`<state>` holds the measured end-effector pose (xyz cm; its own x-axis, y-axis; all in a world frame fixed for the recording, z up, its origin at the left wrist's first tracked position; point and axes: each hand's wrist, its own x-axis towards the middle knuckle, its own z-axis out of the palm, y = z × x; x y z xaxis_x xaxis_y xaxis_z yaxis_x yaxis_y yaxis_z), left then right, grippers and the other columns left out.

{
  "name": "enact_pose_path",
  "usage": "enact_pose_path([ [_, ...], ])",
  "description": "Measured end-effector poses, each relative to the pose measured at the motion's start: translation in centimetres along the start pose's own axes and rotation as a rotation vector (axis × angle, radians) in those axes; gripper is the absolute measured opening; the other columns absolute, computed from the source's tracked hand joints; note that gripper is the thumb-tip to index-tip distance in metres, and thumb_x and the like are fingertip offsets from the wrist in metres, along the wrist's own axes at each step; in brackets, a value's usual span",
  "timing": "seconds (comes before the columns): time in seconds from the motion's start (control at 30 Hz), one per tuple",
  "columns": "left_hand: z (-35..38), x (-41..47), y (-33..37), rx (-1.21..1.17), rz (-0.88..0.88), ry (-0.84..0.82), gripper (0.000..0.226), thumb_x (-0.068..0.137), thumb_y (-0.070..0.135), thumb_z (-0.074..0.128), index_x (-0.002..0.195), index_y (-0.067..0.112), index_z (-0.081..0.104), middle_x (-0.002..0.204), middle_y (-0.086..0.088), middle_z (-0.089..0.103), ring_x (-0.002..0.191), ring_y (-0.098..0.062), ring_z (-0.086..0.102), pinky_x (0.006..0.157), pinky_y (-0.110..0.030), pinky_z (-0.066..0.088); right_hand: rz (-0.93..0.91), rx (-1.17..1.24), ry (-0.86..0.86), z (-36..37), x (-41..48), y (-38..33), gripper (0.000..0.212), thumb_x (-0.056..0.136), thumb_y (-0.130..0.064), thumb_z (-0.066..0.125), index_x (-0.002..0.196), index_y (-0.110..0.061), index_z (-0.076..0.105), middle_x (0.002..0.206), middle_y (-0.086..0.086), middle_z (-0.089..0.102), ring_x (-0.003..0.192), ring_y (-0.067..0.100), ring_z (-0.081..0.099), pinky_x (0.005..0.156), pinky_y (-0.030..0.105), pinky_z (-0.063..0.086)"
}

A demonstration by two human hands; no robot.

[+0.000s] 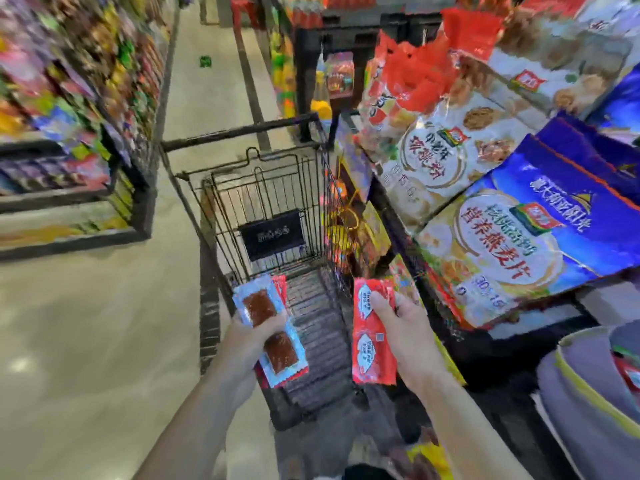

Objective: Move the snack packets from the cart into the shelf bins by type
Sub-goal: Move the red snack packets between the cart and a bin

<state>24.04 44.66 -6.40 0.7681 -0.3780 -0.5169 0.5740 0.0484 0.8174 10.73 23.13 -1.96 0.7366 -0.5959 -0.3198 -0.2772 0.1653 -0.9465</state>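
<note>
While held over the cart [239,132], left grip [242,351] clasps clear-window packets [257,306], right grip [405,327] red packets [371,346], long axes up-frame. Shelf [393,220] lies frame right, nearer the right grip.

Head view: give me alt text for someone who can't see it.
Over a black wire cart, the left hand grips clear-fronted snack packets and the right hand grips red packets. Large cereal bags are stacked at right.

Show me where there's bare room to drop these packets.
The cart floor is bare between the black placard and the packets in the left hand and right hand. The aisle floor left of the cart is open. The right side is crowded with overlapping big bags.
</note>
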Motion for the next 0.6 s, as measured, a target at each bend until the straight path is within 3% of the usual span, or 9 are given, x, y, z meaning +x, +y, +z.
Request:
enact_pose_path([
  [0.07,-0.3,1.1,-0.8,-0.021,-0.024,-0.011,0.023,0.083,0.012,0.087,0.101,0.020,0.075,0.096,-0.011,0.078,0.082,-0.026,0.078,0.065,-0.038,0.062,0.008,-0.036,-0.008,1.5,1.4,0.3,0.031,0.082,-0.060,0.068,0.086,-0.030,0.075,0.077,-0.004,0.075,0.068,0.012,0.069,0.066,0.036,0.058],
  [0.2,-0.2,4.1,-1.3,-0.041,-0.088,0.102,0.023,0.092,0.004,0.077,0.111,0.013,0.068,0.081,-0.003,0.077,0.068,-0.017,0.076,0.056,-0.031,0.060,0.045,-0.110,-0.071,3.6,5.5,1.8,0.016,0.100,-0.041,0.064,0.091,-0.032,0.074,0.086,-0.002,0.077,0.077,0.015,0.072,0.075,0.042,0.061],
  [0.3,-0.2,7.0,-1.6,-0.036,-0.160,0.130,0.024,0.089,0.011,0.083,0.108,0.018,0.071,0.093,-0.008,0.080,0.080,-0.024,0.080,0.064,-0.039,0.063,0.117,-0.167,-0.140,5.0,9.3,3.2,0.020,0.099,-0.049,0.061,0.093,-0.033,0.072,0.092,0.000,0.078,0.083,0.019,0.077,0.076,0.042,0.064],
  [0.4,-0.6,11.1,-2.8,-0.008,-0.229,0.204,0.033,0.088,0.017,0.086,0.116,0.019,0.069,0.105,-0.010,0.081,0.092,-0.029,0.080,0.074,-0.045,0.064,0.193,-0.194,-0.193,6.6,13.9,5.4,0.023,0.101,-0.044,0.060,0.097,-0.024,0.071,0.094,0.002,0.078,0.085,0.021,0.077,0.080,0.046,0.064],
  [0.5,-0.8,15.5,-4.7,0.008,-0.272,0.302,0.030,0.089,0.014,0.083,0.116,0.015,0.069,0.102,-0.009,0.080,0.090,-0.028,0.079,0.073,-0.044,0.064,0.274,-0.205,-0.253,8.5,18.7,8.0,0.018,0.104,-0.038,0.058,0.101,-0.025,0.071,0.094,0.000,0.079,0.085,0.019,0.077,0.081,0.045,0.064],
  [0.6,-1.2,20.0,-7.6,0.013,-0.303,0.407,0.024,0.087,0.010,0.083,0.104,0.021,0.070,0.088,-0.003,0.081,0.078,-0.022,0.080,0.065,-0.039,0.063,0.325,-0.242,-0.296,10.2,23.0,11.3,0.016,0.104,-0.039,0.058,0.098,-0.031,0.072,0.094,-0.005,0.079,0.084,0.016,0.077,0.074,0.038,0.062],
])
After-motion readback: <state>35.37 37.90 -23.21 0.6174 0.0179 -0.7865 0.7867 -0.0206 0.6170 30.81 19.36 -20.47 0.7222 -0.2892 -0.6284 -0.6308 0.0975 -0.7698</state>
